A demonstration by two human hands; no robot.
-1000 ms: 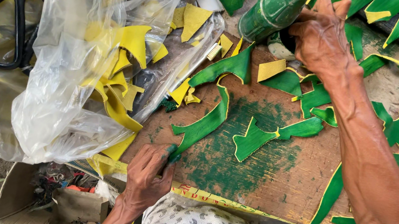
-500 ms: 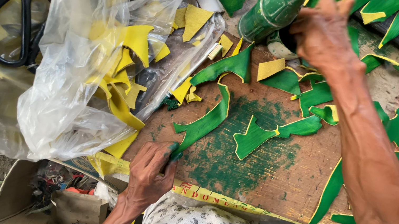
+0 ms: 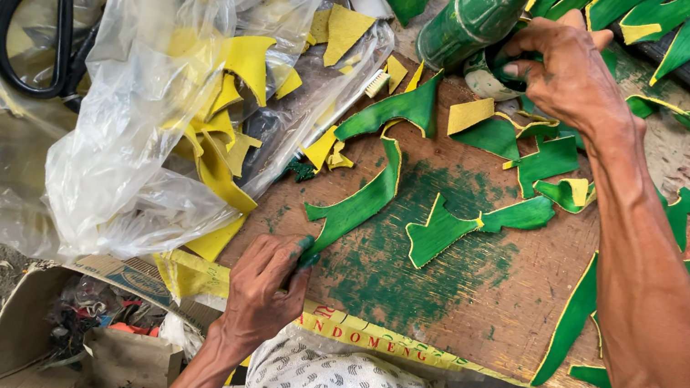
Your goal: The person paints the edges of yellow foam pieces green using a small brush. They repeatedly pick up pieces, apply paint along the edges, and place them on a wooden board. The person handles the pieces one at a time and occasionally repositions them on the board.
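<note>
Painting step: left hand (image 3: 261, 287) pins the long curved green-painted strip (image 3: 359, 205) at the stained wooden tabletop's (image 3: 475, 307) near edge, while right hand (image 3: 567, 72) grasps something small, unclear, beside the green glass bottle (image 3: 470, 15) at the far edge.

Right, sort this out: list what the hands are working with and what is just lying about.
In hand:
- left hand pinching the end of a long curved green-painted strip
- right hand at a small round pot beside the green-smeared bottle
- paint-stained wooden board

Lying about:
- black-handled scissors
- clear plastic bag of yellow offcuts
- open cardboard box
- toothbrush
</note>
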